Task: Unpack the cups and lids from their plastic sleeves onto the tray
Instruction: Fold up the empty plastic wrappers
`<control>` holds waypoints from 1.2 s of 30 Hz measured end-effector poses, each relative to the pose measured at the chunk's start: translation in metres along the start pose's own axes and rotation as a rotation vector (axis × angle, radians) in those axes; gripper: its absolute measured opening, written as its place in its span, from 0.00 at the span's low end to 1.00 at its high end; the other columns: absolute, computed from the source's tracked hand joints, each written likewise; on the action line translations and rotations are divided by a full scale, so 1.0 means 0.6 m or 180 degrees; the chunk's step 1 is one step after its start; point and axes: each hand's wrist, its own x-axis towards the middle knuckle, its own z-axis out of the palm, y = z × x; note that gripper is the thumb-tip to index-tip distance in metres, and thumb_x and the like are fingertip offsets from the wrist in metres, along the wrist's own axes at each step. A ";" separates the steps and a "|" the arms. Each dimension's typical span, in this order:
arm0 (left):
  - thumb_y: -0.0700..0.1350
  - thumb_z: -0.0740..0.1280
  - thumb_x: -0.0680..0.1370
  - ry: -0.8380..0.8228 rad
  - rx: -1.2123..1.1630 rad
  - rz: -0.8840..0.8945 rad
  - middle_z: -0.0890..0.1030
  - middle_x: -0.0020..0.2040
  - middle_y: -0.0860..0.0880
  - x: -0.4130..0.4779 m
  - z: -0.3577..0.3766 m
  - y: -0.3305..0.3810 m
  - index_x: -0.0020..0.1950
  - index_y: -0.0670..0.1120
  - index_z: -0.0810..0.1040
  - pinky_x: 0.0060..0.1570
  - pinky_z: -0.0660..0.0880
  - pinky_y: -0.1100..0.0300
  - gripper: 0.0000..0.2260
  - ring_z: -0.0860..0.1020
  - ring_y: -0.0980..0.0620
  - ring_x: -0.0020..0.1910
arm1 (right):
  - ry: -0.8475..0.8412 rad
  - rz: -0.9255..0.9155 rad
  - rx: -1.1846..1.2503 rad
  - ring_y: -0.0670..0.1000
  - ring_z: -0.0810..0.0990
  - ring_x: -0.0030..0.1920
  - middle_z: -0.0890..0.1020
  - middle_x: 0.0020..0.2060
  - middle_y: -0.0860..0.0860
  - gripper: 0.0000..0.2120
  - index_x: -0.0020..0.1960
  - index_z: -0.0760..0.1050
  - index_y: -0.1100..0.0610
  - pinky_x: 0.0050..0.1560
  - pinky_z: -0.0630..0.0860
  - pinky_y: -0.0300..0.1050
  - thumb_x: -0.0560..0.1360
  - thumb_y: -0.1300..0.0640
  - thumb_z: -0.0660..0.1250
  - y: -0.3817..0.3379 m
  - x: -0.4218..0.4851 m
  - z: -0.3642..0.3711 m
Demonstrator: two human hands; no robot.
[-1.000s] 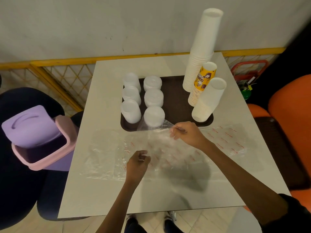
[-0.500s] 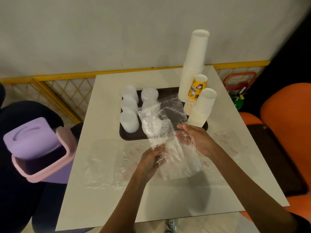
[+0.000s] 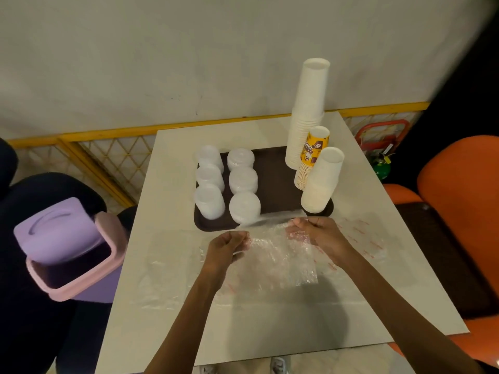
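The white counter (image 3: 172, 265) spreads under everything I'm working on, with flat empty plastic sleeves (image 3: 359, 238) lying across its near half. Beyond my hands sits the dark brown tray (image 3: 272, 174). On its right side stand three cup stacks (image 3: 307, 114): a tall white one at the back, a shorter printed yellow one in front of it, and a white one nearest me at the tray's corner. On its left side are six short stacks of translucent lids (image 3: 243, 179), two columns of three.

Between my hands I hold a crumpled clear sleeve (image 3: 278, 255), lifted just above the counter at the tray's near edge. My right hand (image 3: 321, 233) has its grip closed, fingers curled and pinching the sleeve's right end. My left hand (image 3: 229, 245) is likewise closed in a loose fist on the left end.
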 end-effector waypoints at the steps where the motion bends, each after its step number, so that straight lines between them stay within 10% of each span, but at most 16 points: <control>1: 0.43 0.66 0.78 0.0048 0.0054 0.0180 0.81 0.42 0.49 -0.001 -0.001 0.008 0.45 0.43 0.80 0.48 0.73 0.58 0.06 0.78 0.52 0.44 | 0.0194 -0.0260 -0.0380 0.62 0.81 0.45 0.84 0.41 0.58 0.07 0.45 0.82 0.59 0.48 0.76 0.48 0.76 0.57 0.67 -0.002 -0.001 0.002; 6: 0.40 0.66 0.77 0.0183 -0.0173 0.0755 0.81 0.53 0.50 -0.002 -0.001 0.047 0.45 0.49 0.83 0.50 0.73 0.61 0.07 0.77 0.53 0.53 | 0.0872 -0.1153 -0.0924 0.52 0.74 0.54 0.75 0.49 0.51 0.07 0.41 0.76 0.59 0.54 0.76 0.47 0.73 0.57 0.71 -0.025 -0.006 0.010; 11: 0.44 0.63 0.79 -0.0061 -0.0430 0.0672 0.78 0.63 0.52 0.007 0.003 0.073 0.45 0.52 0.85 0.64 0.69 0.55 0.11 0.75 0.53 0.63 | 0.0424 -0.1289 -0.0522 0.49 0.62 0.71 0.71 0.62 0.41 0.07 0.39 0.77 0.49 0.66 0.70 0.53 0.74 0.59 0.69 -0.048 -0.009 0.004; 18: 0.43 0.66 0.78 0.0009 -0.0068 0.0858 0.83 0.45 0.45 0.011 0.013 0.090 0.48 0.44 0.83 0.53 0.76 0.45 0.06 0.79 0.47 0.46 | 0.0392 -0.1086 0.0139 0.43 0.80 0.47 0.78 0.48 0.49 0.05 0.46 0.76 0.55 0.49 0.77 0.38 0.78 0.62 0.63 -0.076 -0.016 0.004; 36: 0.32 0.68 0.75 0.0087 -0.0260 0.0562 0.83 0.43 0.43 0.025 0.010 0.078 0.54 0.42 0.76 0.39 0.81 0.60 0.10 0.82 0.52 0.32 | -0.0159 -0.0182 0.0810 0.51 0.85 0.38 0.85 0.42 0.51 0.10 0.52 0.74 0.56 0.37 0.81 0.40 0.74 0.68 0.67 -0.062 -0.002 -0.002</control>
